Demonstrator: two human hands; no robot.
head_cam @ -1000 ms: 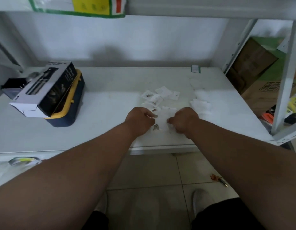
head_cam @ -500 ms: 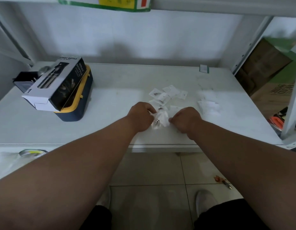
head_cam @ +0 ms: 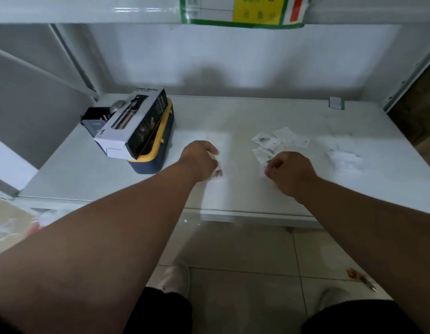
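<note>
The person's left grip [head_cam: 200,160] is curled tight round a small clear bag [head_cam: 216,174] with little dark metal bits in its low end. The bag pokes out under the fingers, low over the white counter [head_cam: 233,116], a bit left of the middle and not far from the front edge. The right grip [head_cam: 290,173] is curled up too, just beside the heap of little bags [head_cam: 273,143], and I cannot tell if it has pinched one or holds nothing. Here is what could go wrong. The bag looks thin and slippery, and only part of it is in the fingers, so it could slide out if the hold goes soft. If its top is open and it tips, the tiny bits could spill, roll off the front edge and drop to the tiled floor [head_cam: 245,261], where they would be hard to find. The right grip is so close to the heap that one quick move could knock those bags about. If the left arm swings out to the left, it could bump the black and white box [head_cam: 134,121] that rests on the blue and yellow case [head_cam: 158,156]. A second bunch of white bags [head_cam: 345,160] lies well apart on the right, so I think it is safe.
</note>
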